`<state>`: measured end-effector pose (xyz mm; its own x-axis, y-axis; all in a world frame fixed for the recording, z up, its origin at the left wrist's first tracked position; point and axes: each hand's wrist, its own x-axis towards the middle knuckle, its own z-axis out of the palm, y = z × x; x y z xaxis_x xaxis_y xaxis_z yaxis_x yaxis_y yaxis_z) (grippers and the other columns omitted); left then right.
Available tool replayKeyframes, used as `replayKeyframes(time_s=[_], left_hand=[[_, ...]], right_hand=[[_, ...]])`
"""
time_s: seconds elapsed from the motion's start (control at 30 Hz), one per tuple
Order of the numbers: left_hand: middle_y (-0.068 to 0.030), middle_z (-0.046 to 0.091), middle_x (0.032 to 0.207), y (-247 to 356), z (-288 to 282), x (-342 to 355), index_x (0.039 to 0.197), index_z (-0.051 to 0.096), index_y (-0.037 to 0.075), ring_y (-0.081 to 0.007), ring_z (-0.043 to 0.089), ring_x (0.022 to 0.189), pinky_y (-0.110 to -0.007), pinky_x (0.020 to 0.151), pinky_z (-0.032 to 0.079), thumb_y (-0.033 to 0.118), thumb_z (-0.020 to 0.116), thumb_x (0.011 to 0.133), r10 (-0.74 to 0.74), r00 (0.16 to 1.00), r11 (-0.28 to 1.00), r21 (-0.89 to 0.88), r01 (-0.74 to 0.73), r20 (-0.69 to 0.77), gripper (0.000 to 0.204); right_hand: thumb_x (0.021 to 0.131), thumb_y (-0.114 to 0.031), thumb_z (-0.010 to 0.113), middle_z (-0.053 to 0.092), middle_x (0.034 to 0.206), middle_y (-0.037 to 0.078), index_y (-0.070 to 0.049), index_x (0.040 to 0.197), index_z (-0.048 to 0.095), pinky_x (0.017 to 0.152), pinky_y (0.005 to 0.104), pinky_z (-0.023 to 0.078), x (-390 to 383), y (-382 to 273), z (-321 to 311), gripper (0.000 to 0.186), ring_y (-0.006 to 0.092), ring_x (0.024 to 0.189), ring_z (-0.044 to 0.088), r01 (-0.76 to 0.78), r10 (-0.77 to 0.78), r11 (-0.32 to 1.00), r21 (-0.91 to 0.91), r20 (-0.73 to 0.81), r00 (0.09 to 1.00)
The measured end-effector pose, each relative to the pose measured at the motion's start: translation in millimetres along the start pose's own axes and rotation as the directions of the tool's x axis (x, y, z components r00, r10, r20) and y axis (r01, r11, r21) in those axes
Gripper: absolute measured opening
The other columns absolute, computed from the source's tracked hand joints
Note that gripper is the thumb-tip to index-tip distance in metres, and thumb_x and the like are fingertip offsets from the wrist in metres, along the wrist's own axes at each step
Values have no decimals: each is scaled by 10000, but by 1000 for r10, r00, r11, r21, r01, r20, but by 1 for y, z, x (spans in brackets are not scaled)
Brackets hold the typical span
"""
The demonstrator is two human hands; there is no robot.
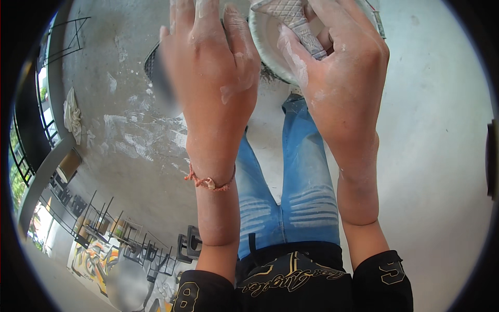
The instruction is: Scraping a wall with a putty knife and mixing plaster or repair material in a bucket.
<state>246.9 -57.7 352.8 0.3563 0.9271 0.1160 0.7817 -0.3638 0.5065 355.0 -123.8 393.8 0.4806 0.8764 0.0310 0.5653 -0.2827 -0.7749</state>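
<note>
Your right hand [348,57] curls closed round a white-smeared, diamond-textured handle [295,22] over a round white-rimmed container [258,44], your left hand [215,62] extends fingers beyond view, any hold impossible to tell, and past a dark curved object [155,67] grey floor [125,179] spreads to a crumpled white cloth [73,118].

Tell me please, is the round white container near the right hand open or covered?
The round container is open: its pale inside shows past the crosshatched tool in the right hand.

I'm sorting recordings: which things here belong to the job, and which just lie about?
Probably in use:
pale patterned piece in the right hand
round whitish basin near it

Probably just lying about:
crumpled whitish cloth at left
black furniture
</note>
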Motion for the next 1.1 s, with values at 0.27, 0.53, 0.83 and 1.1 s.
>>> replayKeyframes(time_s=[0.27,0.53,0.83,1.1], left_hand=[[-242,657,1312,7,135,20,1380,607,11,-412,617,1236,-447,1018,496,305,604,1023,313,941,948,109,-300,-129,463],[-161,556,1378,8,187,34,1568,436,133,-351,555,1243,-489,1017,457,219,602,1003,294,956,903,331,-272,-16,596],[-213,424,1551,16,173,36,1569,430,74,-399,378,1449,-542,1164,340,158,560,994,227,965,954,170,-247,129,595],[-256,321,1644,3,207,32,1439,538,-78,-410,267,1549,-482,1256,291,121,538,989,337,937,922,-234,-309,91,491]], right_hand=[[870,-70,693,647,1048,190,19,1300,617,742,489,555,-2,175,-27,446,401,861,687,10,30,926,-378,100,995],[894,-100,708,693,1149,188,-8,1267,674,886,481,564,31,249,17,386,384,1058,686,52,124,839,-541,283,951],[878,-36,627,672,1028,254,20,974,661,850,530,540,37,278,47,116,461,993,659,104,24,855,-508,240,971],[862,9,602,706,974,245,-25,1079,705,837,521,554,38,293,44,242,440,953,687,143,-81,949,-281,221,972]])
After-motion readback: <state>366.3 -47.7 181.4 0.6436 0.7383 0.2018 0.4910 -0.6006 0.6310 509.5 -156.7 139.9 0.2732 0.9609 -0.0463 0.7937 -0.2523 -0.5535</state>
